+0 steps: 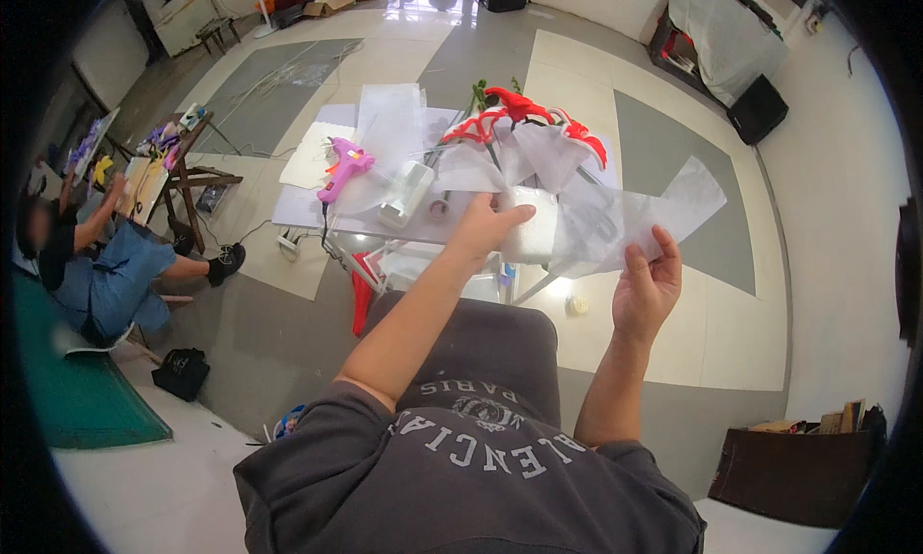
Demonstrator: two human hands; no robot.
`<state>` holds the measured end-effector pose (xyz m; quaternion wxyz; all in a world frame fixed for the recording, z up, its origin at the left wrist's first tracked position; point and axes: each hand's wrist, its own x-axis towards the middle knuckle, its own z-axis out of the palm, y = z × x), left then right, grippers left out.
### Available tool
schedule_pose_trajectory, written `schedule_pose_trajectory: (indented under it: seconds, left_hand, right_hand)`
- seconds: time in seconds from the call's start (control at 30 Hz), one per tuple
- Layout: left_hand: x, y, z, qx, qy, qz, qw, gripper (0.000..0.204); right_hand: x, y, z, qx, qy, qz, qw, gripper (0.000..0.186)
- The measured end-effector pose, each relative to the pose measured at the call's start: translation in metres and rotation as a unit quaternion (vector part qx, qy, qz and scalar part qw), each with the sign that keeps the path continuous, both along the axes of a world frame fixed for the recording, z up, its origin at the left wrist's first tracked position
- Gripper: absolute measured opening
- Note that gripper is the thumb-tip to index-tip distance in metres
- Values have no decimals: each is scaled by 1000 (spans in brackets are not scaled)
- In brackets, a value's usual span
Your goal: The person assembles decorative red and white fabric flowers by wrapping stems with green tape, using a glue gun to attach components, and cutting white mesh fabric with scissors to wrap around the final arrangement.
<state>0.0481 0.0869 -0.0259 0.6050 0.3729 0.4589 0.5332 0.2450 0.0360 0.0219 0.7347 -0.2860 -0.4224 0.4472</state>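
Observation:
My left hand (488,229) grips a white roll (532,239) at the table's near edge, thumb across its top. To the right of the roll stretches a thin, see-through white sheet (639,222); I cannot tell whether it comes off the roll. At the sheet's lower edge, my right hand (646,290) is closed, thumb and fingertips pinching it. Just beyond my hands lies a bouquet of red-and-white artificial flowers (524,110) with green stems, backed by white wrapping pieces (550,155).
The table (293,208) bears a pink glue gun (344,170), a white plastic holder (408,196), a small tape roll (439,209) and white sheets (389,117). A red piece (361,299) hangs below. At left, another person (106,266) sits by a small craft-covered table (146,184).

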Motion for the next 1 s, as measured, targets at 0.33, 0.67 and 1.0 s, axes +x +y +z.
schedule_pose_trajectory:
  seconds: [0.33, 0.67, 1.0]
  left_hand:
    - [4, 3, 7, 2, 34, 13, 999, 50]
    - [2, 18, -10, -2, 70, 18, 997, 58]
    - [0, 15, -6, 1, 98, 44, 994, 68]
  right_hand:
    - [-11, 14, -14, -15, -2, 16, 1000, 34]
    - [10, 37, -27, -109, -5, 22, 994, 38]
    - [24, 47, -32, -87, -1, 39, 995, 35]
